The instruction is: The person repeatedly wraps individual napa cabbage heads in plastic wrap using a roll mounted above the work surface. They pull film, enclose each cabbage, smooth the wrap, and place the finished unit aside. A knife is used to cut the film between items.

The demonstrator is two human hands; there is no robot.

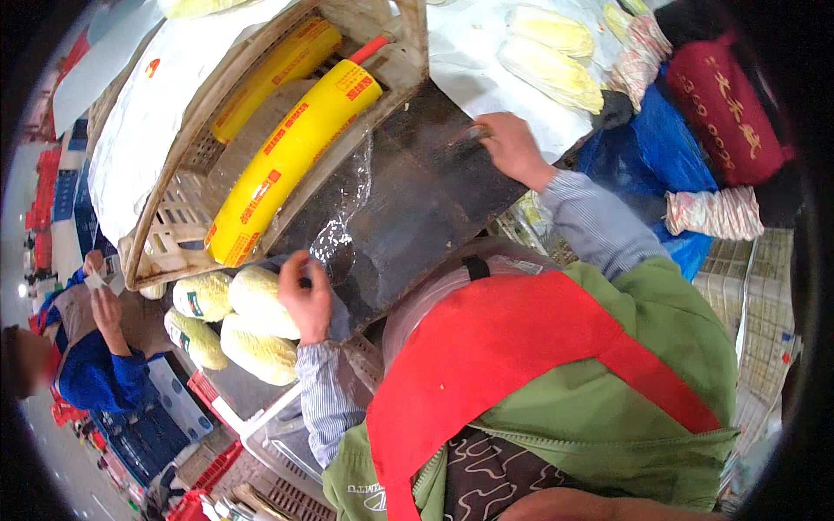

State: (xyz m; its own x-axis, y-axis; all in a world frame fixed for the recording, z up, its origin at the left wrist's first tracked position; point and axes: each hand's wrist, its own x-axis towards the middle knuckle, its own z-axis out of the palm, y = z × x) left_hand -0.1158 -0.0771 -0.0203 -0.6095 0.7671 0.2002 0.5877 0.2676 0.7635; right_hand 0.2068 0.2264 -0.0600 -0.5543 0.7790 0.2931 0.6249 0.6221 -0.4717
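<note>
My left hand (305, 303) is curled over the left end of a dark board (417, 189), beside wrapped napa cabbages (260, 303). Crinkled clear plastic film (339, 238) lies on the board close to its fingertips; whether they grip it cannot be told. At the board's far right corner, my right hand (511, 146) has its fingers bent together near something small and shiny, too blurred to name. Behind the board, a yellow roll of wrapping film (296, 163) with red print rests along a dirty plastic crate (153, 228). A second yellow roll (280, 78) lies inside the crate.
Pale napa cabbages (554, 65) lie on white sheeting at the back right. A co-worker in blue (104, 371) is at the far left. A blue plastic bag (651, 150) and another person's patterned sleeves (713, 211) are at right. A white-rimmed basket (287, 449) stands below.
</note>
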